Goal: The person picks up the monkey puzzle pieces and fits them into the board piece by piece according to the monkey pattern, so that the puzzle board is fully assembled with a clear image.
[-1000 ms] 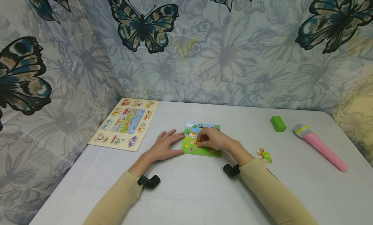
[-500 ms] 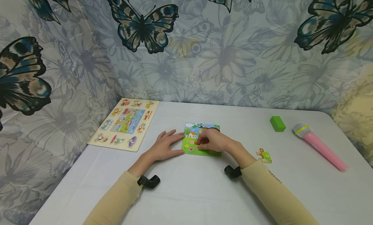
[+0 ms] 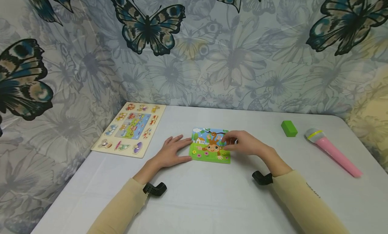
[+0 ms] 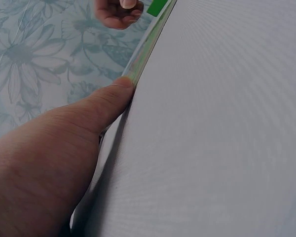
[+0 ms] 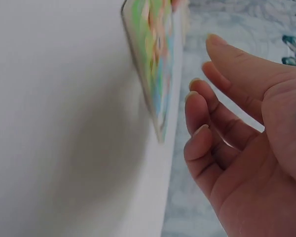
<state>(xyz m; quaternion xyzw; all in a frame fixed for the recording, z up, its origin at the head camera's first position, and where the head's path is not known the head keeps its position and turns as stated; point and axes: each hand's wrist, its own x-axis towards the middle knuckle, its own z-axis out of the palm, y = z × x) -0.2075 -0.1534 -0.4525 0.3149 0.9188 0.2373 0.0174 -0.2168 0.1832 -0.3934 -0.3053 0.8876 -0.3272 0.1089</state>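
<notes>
A small jigsaw puzzle (image 3: 207,154) with a monkey, a house and flowers lies flat on the white table. My left hand (image 3: 174,152) rests at its left edge, fingers spread. In the left wrist view my left thumb (image 4: 101,106) touches the puzzle's edge. Above the puzzle's right side hovers my right hand (image 3: 244,143). The right wrist view shows its fingers (image 5: 200,113) loosely bent, with nothing between them and apart from the puzzle (image 5: 155,54). The loose puzzle piece seen earlier on the right is hidden by my right forearm.
A wooden peg board (image 3: 145,126) with vehicle and toy pictures lies at the back left. On the right are a green block (image 3: 289,129) and a pink toy microphone (image 3: 336,155). Butterfly-patterned cloth (image 3: 194,75) stands behind the table's back edge.
My right hand has lifted off the puzzle and moved right, uncovering the monkey's face. Its forearm now covers the loose piece. My left hand has stayed in place.
</notes>
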